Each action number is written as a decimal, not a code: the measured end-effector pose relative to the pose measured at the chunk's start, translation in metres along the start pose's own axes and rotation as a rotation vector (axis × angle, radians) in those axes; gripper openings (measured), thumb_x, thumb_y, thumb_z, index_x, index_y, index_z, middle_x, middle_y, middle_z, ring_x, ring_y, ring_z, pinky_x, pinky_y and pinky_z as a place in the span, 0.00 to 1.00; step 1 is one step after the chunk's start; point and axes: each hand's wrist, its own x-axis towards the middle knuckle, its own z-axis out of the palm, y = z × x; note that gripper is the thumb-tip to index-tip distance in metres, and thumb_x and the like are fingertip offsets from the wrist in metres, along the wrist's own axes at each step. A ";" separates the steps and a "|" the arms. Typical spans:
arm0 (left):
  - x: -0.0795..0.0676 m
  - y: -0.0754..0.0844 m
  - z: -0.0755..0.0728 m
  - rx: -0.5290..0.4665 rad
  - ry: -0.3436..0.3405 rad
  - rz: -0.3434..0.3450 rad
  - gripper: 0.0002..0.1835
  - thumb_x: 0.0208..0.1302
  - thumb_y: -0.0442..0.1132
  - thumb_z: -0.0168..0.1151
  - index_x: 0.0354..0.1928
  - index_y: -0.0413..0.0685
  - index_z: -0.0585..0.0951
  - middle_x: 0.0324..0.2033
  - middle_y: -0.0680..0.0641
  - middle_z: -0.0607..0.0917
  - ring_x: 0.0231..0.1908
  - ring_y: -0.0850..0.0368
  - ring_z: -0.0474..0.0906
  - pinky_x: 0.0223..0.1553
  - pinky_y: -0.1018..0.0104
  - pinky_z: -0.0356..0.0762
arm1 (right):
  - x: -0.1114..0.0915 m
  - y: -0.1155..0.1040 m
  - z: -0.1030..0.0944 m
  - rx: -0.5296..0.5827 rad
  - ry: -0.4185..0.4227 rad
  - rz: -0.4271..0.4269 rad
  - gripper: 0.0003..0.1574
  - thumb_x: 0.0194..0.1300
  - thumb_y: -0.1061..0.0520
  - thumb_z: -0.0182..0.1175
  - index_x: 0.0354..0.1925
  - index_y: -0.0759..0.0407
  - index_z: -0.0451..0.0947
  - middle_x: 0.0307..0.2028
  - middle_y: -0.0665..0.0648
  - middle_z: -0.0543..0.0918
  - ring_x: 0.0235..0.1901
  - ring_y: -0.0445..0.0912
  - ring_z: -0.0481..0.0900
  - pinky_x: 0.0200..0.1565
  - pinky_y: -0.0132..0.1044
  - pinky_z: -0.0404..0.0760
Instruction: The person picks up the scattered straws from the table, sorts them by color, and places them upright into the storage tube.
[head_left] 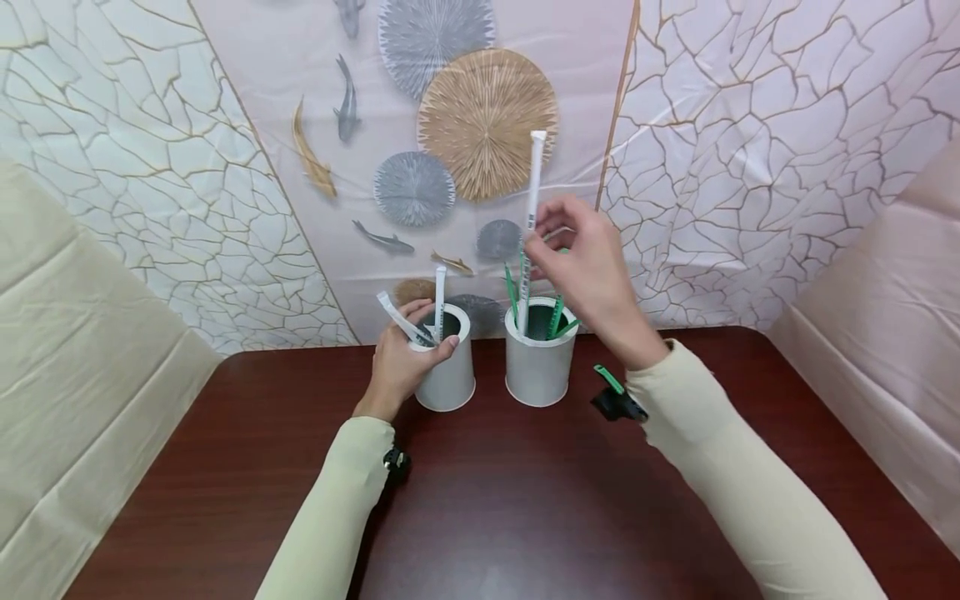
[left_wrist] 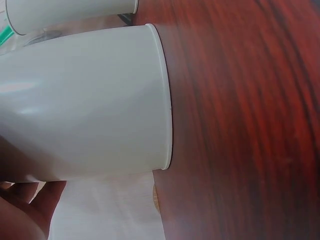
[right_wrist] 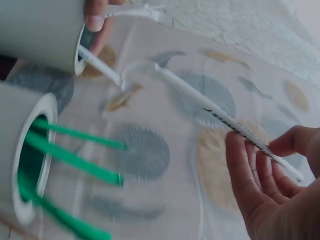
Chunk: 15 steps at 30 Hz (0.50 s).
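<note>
My right hand (head_left: 581, 258) pinches a long white paper-wrapped straw (head_left: 535, 187) with dark print, between thumb and fingertips. In the head view its lower end overlaps the opening of the right white cylindrical cup (head_left: 537, 371); the right wrist view shows the straw (right_wrist: 200, 102) apart from both cups. Several slim green straws (right_wrist: 75, 157) lean inside that right cup. My left hand (head_left: 397, 358) grips the left white cup (head_left: 450, 379) at its side, thumb near the rim. Two white wrapped straws (head_left: 440, 300) stick out of this left cup. Its base stands on the table (left_wrist: 240, 120).
The dark red-brown table (head_left: 495, 500) ends just behind the cups at a patterned backdrop (head_left: 480, 50). Beige cloth panels (head_left: 67, 333) flank both sides. A short green piece (head_left: 609, 379) shows beside a black device (head_left: 618, 404) at my right wrist.
</note>
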 end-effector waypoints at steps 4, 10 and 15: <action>0.000 -0.001 0.002 0.008 -0.006 0.008 0.38 0.55 0.62 0.76 0.67 0.57 0.84 0.69 0.57 0.77 0.64 0.45 0.77 0.56 0.40 0.76 | 0.010 0.007 0.031 0.031 0.012 -0.095 0.10 0.68 0.73 0.60 0.47 0.71 0.76 0.37 0.63 0.84 0.33 0.52 0.86 0.33 0.37 0.87; 0.000 -0.002 0.001 0.012 0.016 0.015 0.39 0.54 0.64 0.75 0.67 0.56 0.84 0.69 0.55 0.79 0.65 0.45 0.78 0.58 0.39 0.75 | 0.011 0.031 0.073 0.022 -0.016 -0.133 0.09 0.69 0.71 0.61 0.47 0.69 0.77 0.39 0.63 0.85 0.39 0.53 0.88 0.39 0.39 0.88; 0.001 -0.004 0.001 0.008 0.019 0.010 0.39 0.54 0.64 0.75 0.67 0.58 0.84 0.68 0.57 0.79 0.65 0.48 0.78 0.59 0.40 0.75 | 0.006 0.055 0.096 0.021 -0.044 -0.084 0.10 0.69 0.70 0.61 0.48 0.67 0.78 0.40 0.63 0.86 0.41 0.53 0.88 0.44 0.42 0.88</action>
